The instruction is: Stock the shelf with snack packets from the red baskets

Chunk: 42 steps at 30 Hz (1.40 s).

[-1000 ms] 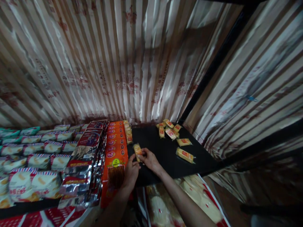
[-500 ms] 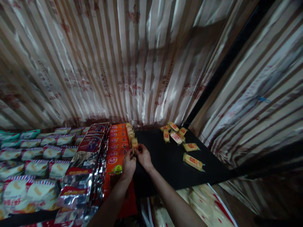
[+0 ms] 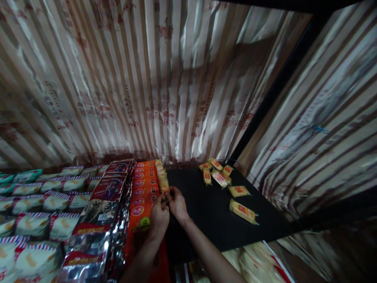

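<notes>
My left hand (image 3: 160, 218) and my right hand (image 3: 177, 205) meet at the near end of a row of small yellow wrapped snack packs (image 3: 162, 177). Fingers of both hands are pinched together on the nearest pack, which they partly cover. This row runs along the right edge of orange printed snack packets (image 3: 143, 182), on a black shelf (image 3: 200, 220). Several loose yellow snack packs (image 3: 219, 179) lie to the right of my hands, and a longer one (image 3: 244, 212) is closer to me.
Left of the orange packets are stacked dark red and silver pouches (image 3: 101, 200), then rows of white snack bags (image 3: 32, 224). A striped sheet (image 3: 165, 78) hangs behind. Below the shelf's front edge are clear-wrapped pale goods (image 3: 256, 259).
The head view has shifted slightly, so the shelf sits lower in the picture. Both hands stay together at the row's near end; the nearest pack now looks more in line with the row.
</notes>
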{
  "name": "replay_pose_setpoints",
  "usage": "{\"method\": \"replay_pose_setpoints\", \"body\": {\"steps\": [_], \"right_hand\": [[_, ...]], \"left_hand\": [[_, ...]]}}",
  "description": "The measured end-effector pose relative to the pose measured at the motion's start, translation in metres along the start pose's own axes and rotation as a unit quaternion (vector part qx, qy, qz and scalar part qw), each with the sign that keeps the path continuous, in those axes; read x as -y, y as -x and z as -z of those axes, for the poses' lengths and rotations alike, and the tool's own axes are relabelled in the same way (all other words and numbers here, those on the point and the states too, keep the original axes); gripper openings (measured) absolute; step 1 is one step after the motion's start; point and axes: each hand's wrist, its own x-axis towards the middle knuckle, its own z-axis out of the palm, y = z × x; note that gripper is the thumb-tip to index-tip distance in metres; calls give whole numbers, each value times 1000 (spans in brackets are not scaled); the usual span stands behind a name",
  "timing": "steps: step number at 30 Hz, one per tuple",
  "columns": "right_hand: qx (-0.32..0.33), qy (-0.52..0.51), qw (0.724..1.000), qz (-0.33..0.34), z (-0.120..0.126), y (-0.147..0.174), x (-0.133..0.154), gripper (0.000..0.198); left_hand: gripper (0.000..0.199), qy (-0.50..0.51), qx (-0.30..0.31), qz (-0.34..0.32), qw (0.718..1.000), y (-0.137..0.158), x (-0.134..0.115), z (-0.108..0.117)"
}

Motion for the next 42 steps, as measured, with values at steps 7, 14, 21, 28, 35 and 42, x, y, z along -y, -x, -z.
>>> {"method": "replay_pose_setpoints", "body": {"steps": [7, 14, 21, 28, 35, 42], "right_hand": [[13, 59, 998, -6, 2, 4, 2, 40], [12, 66, 998, -12, 0, 3, 3, 41], [1, 25, 1000, 9, -2, 7, 1, 40], [-121, 115, 984, 58, 67, 28, -35, 32], [-225, 309, 916, -120, 181, 54, -114, 42], [-88, 242, 966, -6, 186, 68, -146, 38]], "left_hand": [[43, -27, 0, -57, 998, 5, 2, 2], [44, 31, 18, -79, 996, -4, 17, -3], [42, 10, 1, -102, 995, -5, 23, -5], [34, 64, 19, -70, 995, 13, 24, 0], [27, 62, 45, -57, 995, 47, 22, 3], [27, 35, 75, -70, 994, 74, 32, -4]]}}
